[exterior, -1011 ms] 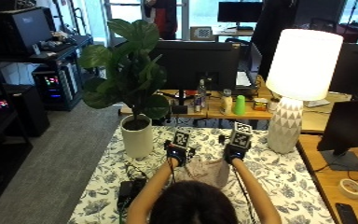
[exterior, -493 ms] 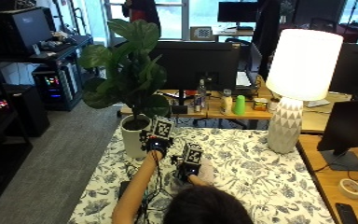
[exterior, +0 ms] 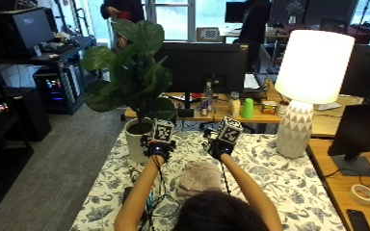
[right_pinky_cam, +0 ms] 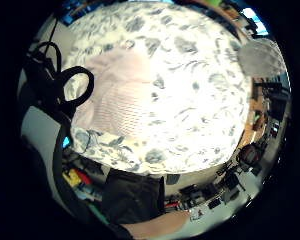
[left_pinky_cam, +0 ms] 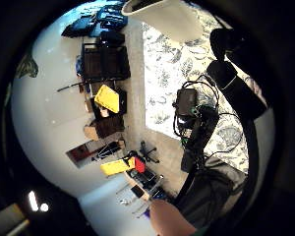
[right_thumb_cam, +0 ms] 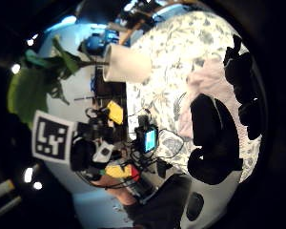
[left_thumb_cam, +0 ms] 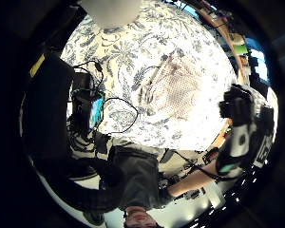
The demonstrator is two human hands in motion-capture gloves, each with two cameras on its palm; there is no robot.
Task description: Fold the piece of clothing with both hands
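Note:
A pale pink piece of clothing (exterior: 198, 175) lies bunched in a small heap on the flower-patterned tablecloth (exterior: 268, 166), close to the person's head. My left hand (exterior: 158, 147) and right hand (exterior: 220, 144) hover side by side beyond it, apart from the cloth and holding nothing. The left thumb side palm view shows the garment (left_thumb_cam: 180, 88) lying flat below, untouched. In the right thumb side palm view, my right fingers (right_thumb_cam: 214, 138) hang loosely curled over the garment (right_thumb_cam: 207, 81), with nothing in them. The cloth (right_pinky_cam: 115, 100) also fills part of the right little finger side palm view.
A white plant pot (exterior: 136, 139) with a big leafy plant stands at the table's far left corner. A tall white lamp (exterior: 297, 120) stands at the far right. A small lit device with black cables (left_thumb_cam: 88, 107) lies on the table left of the garment.
Half a second ago my right hand was lower, close over the garment; it has risen level with the left hand. The garment stays on the table.

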